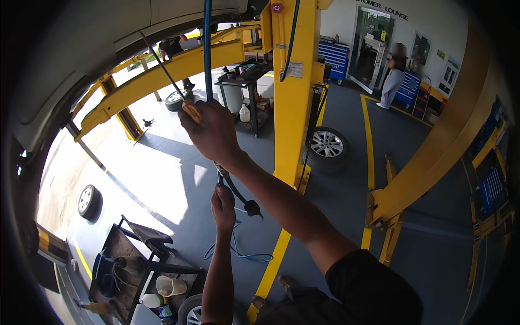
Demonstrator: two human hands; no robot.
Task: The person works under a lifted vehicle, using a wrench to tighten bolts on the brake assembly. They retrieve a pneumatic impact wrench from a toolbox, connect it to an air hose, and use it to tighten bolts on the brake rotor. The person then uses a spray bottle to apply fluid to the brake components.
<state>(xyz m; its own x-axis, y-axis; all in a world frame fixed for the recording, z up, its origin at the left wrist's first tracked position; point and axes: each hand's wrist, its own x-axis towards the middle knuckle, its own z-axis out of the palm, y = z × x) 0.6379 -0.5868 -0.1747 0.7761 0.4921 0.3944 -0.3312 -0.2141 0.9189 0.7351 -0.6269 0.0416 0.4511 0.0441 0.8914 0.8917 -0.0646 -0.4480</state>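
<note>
Raised in the centre, my right hand [214,130] is closed on an orange-handled screwdriver [193,111]; its long metal shaft slants up toward the vehicle body [124,21] overhead. A blue hose [208,49] runs vertically behind that hand. Lower down, my left hand [222,206] is closed around the blue hose below a metal fitting [221,170]. A short dark hose [235,192] with a black end piece [251,208] hangs just right of my left hand.
Yellow lift posts [297,92] and arms [179,67] surround me. Carts [244,78] [116,244] hold containers. Loose wheels [327,142] [88,201] lie around, with coiled hose [252,255] on the floor. A person [392,81] stands by a door; another [172,47] is behind the lift.
</note>
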